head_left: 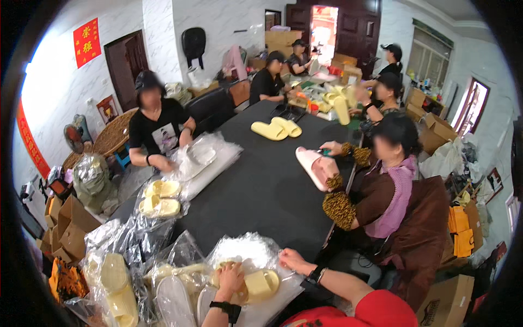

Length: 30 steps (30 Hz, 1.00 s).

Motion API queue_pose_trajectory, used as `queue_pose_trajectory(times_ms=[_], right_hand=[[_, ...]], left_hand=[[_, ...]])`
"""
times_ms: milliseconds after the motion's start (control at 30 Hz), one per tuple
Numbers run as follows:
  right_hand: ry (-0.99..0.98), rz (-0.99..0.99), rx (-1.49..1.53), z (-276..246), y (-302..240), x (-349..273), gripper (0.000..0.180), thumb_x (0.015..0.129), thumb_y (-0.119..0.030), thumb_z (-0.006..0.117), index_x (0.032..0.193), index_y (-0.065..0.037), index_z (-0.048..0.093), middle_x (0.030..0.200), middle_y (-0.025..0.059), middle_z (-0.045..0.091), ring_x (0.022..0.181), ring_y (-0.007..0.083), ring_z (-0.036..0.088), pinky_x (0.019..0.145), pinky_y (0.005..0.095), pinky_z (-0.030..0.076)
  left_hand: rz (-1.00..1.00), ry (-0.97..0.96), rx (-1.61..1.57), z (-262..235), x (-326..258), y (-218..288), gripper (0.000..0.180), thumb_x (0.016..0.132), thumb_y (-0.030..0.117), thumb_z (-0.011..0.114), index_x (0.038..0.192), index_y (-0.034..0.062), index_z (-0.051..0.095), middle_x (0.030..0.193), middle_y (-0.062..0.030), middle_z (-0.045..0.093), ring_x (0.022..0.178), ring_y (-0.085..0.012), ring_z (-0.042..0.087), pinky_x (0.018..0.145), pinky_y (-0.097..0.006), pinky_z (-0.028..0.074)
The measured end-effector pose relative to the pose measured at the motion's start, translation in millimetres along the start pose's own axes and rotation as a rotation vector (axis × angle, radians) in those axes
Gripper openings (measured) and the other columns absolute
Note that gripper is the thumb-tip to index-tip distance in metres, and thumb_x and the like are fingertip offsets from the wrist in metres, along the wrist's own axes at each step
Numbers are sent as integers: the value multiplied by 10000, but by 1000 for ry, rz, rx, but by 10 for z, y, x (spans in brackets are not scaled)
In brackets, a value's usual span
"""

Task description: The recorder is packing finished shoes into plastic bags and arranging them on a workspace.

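At the near edge of the table, my left hand (231,277) is closed over a pale yellow slipper, its fingers curled downward and partly hiding it. A second pale yellow slipper (262,285) lies just to its right, on top of clear plastic bags (242,248). My right hand (295,261) pinches the edge of a clear bag at the right side of this pile. Left of my left hand are white slippers (174,300) in clear plastic. Farther left, a bagged pair of yellow slippers (121,305) lies on the heap.
Across the black table (250,185), one person handles plastic bags (204,158) on the left. On the right, another holds a pink slipper (316,168). A yellow pair (276,129) sits mid-table, another (159,197) at left. Cardboard boxes (73,229) stand on the floor.
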State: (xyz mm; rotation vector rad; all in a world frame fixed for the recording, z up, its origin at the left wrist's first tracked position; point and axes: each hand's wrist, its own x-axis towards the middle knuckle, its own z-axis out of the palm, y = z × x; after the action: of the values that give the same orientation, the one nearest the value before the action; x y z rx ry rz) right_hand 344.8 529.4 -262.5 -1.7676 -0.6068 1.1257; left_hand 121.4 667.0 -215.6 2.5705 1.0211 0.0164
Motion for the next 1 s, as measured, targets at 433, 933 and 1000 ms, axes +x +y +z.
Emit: queue_pose_trajectory(times_ms=[433,933,1000], right_hand=[[-255,-68,-42,-284,-948,700,612,760,-164,615,1232,4,262,931,128,527,793,166,539,628,310,467],[90,39,638,-1447,-889,1127,883,834,-165,562,1377,-244,-130,1380,155,210,939,212,520,737,360,458],[160,-1,639,-1705,-813,960,804,851,-214,542,1395,-203,-49,1347,146,268,941,209,517,739,353,455]], left_hand=[[-185,102,-1081,-1086,71,-35,522,851,153,535,1316,82,310,1179,-110,437,933,-228,545,800,-338,448],[266,17,-1384,-2506,2453,1968,745,889,211,480,1376,126,-77,1083,-141,530,845,-221,601,739,-314,471],[470,-87,-1101,-2347,2491,2230,732,877,203,498,1376,103,-28,1094,-180,535,871,-226,601,734,-312,483]])
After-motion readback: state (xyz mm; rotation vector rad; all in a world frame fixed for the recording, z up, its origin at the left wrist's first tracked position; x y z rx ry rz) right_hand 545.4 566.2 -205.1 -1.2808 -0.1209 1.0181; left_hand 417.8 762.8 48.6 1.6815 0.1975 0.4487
